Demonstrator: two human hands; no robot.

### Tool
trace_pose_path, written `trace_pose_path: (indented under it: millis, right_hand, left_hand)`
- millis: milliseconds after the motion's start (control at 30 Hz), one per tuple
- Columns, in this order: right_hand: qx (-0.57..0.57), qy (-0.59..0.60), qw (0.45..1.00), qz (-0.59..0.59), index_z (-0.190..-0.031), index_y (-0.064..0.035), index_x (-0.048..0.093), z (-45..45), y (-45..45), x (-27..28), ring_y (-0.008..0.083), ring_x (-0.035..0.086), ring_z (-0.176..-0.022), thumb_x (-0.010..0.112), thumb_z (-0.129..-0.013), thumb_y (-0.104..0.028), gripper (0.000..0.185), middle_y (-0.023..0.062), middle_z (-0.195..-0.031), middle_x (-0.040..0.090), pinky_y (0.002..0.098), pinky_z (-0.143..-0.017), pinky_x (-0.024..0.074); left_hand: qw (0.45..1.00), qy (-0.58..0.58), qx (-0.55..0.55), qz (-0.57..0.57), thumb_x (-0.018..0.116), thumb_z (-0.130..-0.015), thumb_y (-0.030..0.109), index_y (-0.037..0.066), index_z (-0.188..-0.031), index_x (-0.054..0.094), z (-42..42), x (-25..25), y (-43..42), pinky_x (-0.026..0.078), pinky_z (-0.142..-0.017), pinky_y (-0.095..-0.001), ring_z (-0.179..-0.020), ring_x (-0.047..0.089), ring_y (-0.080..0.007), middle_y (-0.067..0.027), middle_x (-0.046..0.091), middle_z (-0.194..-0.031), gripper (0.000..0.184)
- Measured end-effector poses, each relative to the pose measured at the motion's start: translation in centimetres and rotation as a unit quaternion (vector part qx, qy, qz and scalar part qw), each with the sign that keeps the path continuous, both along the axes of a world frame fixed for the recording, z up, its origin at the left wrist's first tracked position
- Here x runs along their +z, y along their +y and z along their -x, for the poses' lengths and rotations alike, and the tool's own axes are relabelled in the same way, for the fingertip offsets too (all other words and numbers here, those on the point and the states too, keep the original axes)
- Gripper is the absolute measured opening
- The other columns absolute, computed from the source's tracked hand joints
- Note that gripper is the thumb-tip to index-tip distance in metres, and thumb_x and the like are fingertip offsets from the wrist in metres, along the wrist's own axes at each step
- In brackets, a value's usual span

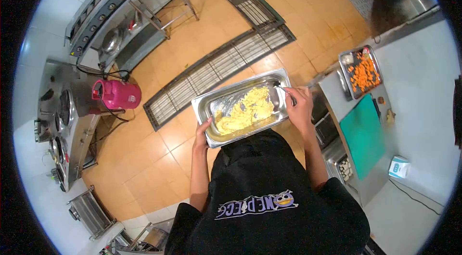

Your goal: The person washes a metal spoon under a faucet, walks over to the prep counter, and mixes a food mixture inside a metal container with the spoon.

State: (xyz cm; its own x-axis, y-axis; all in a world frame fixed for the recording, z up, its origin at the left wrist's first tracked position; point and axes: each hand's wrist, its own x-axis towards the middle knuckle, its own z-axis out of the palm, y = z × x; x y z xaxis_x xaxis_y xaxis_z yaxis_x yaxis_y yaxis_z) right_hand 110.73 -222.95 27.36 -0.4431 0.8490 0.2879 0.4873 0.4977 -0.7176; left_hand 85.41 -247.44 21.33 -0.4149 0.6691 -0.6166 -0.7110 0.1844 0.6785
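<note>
A deep rectangular steel pan [210,142] is held in front of my body, tilted in the view. Yellow lumpy food that looks like scrambled egg [248,114] covers much of its bottom, with bare metal at the left. My left hand [204,130] grips the pan's left end, thumb over the rim. At the right end, my right hand [301,104] is closed around the handle of a thin metal utensil [284,89], which looks like a spoon. Its tip reaches inside the pan's upper right corner.
On the right counter lie a green cutting board [364,137], a tray of orange pieces [364,74] and a white packet [399,167]. A pink gas cylinder [118,94] stands by stoves [62,110] at left. A floor grate [216,77] runs ahead.
</note>
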Motion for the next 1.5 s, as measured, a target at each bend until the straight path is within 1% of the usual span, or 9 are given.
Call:
trace_pose_path:
  millis: [67,133,233,433,800,1133,1233,1400,1500]
  right_hand:
    - [0.007,-0.086,0.979,-0.183,-0.097,-0.0117,0.075,3.9,0.6,1.3,0.0251,0.060,-0.087,0.069,-0.080,-0.007,0.019,0.0060,-0.082,0.067,0.0381,-0.078,0.0453]
    - [0.010,-0.087,0.973,-0.212,-0.096,-0.0152,0.075,8.2,1.2,1.5,0.0231,0.059,-0.080,0.070,-0.080,-0.010,0.018,0.0033,-0.078,0.067,0.0364,-0.075,0.0423]
    - [0.119,-0.126,0.970,-0.168,-0.103,-0.0188,0.075,14.1,0.9,1.2,0.0240,0.062,-0.069,0.065,-0.084,-0.016,0.022,0.0029,-0.070,0.065,0.0384,-0.069,0.0458]
    - [0.254,-0.152,0.946,-0.128,-0.107,-0.0205,0.074,25.4,-2.3,1.9,0.0281,0.065,-0.057,0.060,-0.084,-0.014,0.027,0.0083,-0.066,0.065,0.0434,-0.052,0.0504]
    - [0.337,-0.209,0.912,-0.109,-0.102,-0.0187,0.077,34.2,-16.8,1.3,0.0311,0.066,-0.057,0.060,-0.085,-0.014,0.024,0.0155,-0.063,0.066,0.0439,-0.055,0.0504]
    - [0.429,-0.226,0.871,-0.074,-0.101,-0.0221,0.077,40.7,-35.4,2.8,0.0322,0.068,-0.063,0.057,-0.081,-0.018,0.028,0.0141,-0.066,0.067,0.0457,-0.058,0.0517]
    - [0.362,-0.181,0.913,-0.039,-0.101,-0.0235,0.077,41.8,-39.0,4.1,0.0333,0.066,-0.061,0.052,-0.089,-0.018,0.028,0.0166,-0.068,0.067,0.0470,-0.060,0.0512]
    - [0.344,-0.229,0.907,-0.082,-0.100,-0.0229,0.076,44.2,-44.1,1.4,0.0340,0.067,-0.064,0.054,-0.089,-0.021,0.024,0.0168,-0.070,0.068,0.0485,-0.061,0.0515]
    - [0.432,-0.224,0.870,-0.075,-0.099,-0.0213,0.077,45.0,-46.4,2.2,0.0332,0.068,-0.067,0.053,-0.089,-0.020,0.025,0.0161,-0.070,0.068,0.0483,-0.060,0.0515]
  left_hand:
    - [0.999,0.022,0.014,-0.021,0.062,-0.091,0.032,-0.006,-0.124,0.058,2.7,0.6,0.5,0.054,-0.089,-0.0387,-0.101,0.067,-0.0289,-0.0190,0.066,-0.115,0.050]
    - [0.997,0.054,0.036,-0.030,0.063,-0.090,0.032,-0.006,-0.130,0.053,5.4,0.3,0.4,0.052,-0.094,-0.0401,-0.106,0.065,-0.0305,-0.0193,0.064,-0.119,0.056]
    - [0.996,0.071,0.052,-0.015,0.062,-0.091,0.031,-0.004,-0.136,0.047,9.4,0.0,-1.0,0.048,-0.100,-0.0423,-0.113,0.061,-0.0300,-0.0184,0.060,-0.126,0.059]
    - [0.979,0.099,0.176,-0.018,0.059,-0.092,0.025,0.001,-0.140,0.040,12.3,3.7,-4.4,0.053,-0.095,-0.0438,-0.111,0.062,-0.0307,-0.0183,0.059,-0.124,0.057]
    - [0.956,0.000,0.289,-0.054,0.057,-0.092,0.025,-0.006,-0.135,0.045,14.9,2.4,-17.4,0.054,-0.096,-0.0452,-0.110,0.063,-0.0335,-0.0232,0.058,-0.126,0.055]
    - [0.954,0.099,0.273,-0.078,0.058,-0.091,0.023,-0.003,-0.135,0.043,23.0,3.5,-37.6,0.059,-0.088,-0.0472,-0.105,0.066,-0.0339,-0.0216,0.060,-0.121,0.053]
    - [0.943,0.162,0.287,-0.054,0.058,-0.092,0.023,-0.003,-0.135,0.043,23.4,3.7,-41.2,0.058,-0.089,-0.0469,-0.106,0.065,-0.0335,-0.0211,0.060,-0.121,0.052]
    - [0.944,0.068,0.314,-0.073,0.056,-0.093,0.023,-0.003,-0.136,0.043,23.8,1.7,-45.4,0.055,-0.095,-0.0475,-0.109,0.064,-0.0344,-0.0213,0.059,-0.123,0.052]
    - [0.934,0.048,0.343,-0.083,0.054,-0.093,0.025,-0.005,-0.135,0.044,23.4,2.7,-46.6,0.054,-0.096,-0.0478,-0.110,0.063,-0.0354,-0.0222,0.059,-0.124,0.053]
